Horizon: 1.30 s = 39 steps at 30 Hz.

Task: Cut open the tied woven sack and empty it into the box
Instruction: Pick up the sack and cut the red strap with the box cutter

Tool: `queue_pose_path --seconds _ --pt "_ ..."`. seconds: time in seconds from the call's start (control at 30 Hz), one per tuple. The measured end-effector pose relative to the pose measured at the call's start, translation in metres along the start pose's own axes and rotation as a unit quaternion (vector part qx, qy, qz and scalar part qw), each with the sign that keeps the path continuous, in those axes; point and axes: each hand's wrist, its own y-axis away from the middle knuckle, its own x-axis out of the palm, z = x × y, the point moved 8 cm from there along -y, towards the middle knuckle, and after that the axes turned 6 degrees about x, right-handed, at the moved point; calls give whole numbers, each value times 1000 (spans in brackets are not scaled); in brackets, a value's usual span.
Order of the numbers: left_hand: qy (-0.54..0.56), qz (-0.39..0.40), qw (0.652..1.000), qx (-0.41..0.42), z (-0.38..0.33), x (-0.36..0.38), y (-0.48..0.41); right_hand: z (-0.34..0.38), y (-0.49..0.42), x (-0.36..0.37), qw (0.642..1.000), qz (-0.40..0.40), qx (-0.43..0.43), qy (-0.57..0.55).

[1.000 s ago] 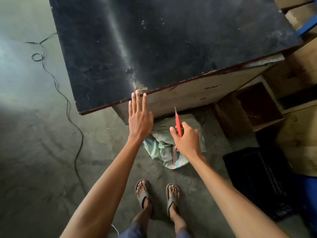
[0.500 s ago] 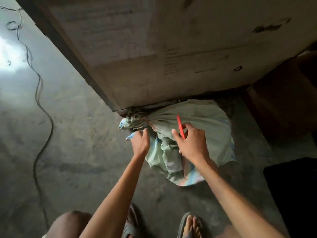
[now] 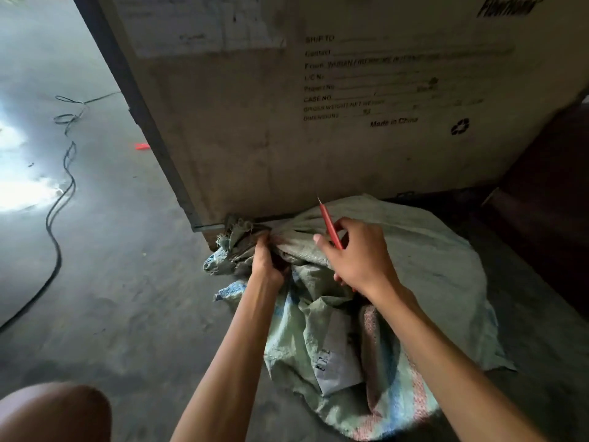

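A pale green woven sack (image 3: pixel 424 275) with blue and red stripes lies on the concrete floor against a big printed cardboard box (image 3: pixel 318 122). Its gathered, tied neck (image 3: pixel 242 237) points left at the box's bottom corner. My left hand (image 3: pixel 266 261) grips the sack just behind that neck. My right hand (image 3: pixel 360 255) holds a thin red cutter (image 3: pixel 330 226) with its tip pointing up and away, above the sack and close to the neck. What the sack holds is hidden.
A black cable (image 3: pixel 55 218) snakes across the floor on the left. A small red scrap (image 3: pixel 141 146) lies on the floor beside the box's left edge. My knee (image 3: pixel 54 413) shows at the bottom left. Dark crates (image 3: pixel 548 202) stand on the right.
I have crouched down, so the box and sack loom much closer. My left hand went from the box's top edge down to the sack's neck and now grips it. The right hand keeps the cutter.
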Motion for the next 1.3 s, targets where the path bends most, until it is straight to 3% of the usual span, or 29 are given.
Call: queue_pose_path --seconds 0.1,0.2,0.4,0.63,0.73,0.9,1.03,1.3 --pt "-5 11 1000 22 -10 14 35 11 22 -28 1000 -20 -2 -15" --pt "-37 38 994 99 -35 35 71 34 34 -68 997 -69 -20 11" --pt "-169 129 932 294 -90 100 169 71 56 -134 980 -177 -83 -29" --pt "-272 246 905 214 -69 125 209 83 92 -173 964 -221 -117 -83" --pt "-232 284 921 133 -53 124 211 78 100 -176 968 -203 -120 -82" --pt "-164 311 932 85 -44 115 217 68 108 -179 968 -216 -126 -9" --pt "-171 290 934 121 -56 114 213 61 114 -174 966 -221 -117 65" --pt "-213 204 905 307 -90 117 228 50 112 -170 970 -209 -88 85"
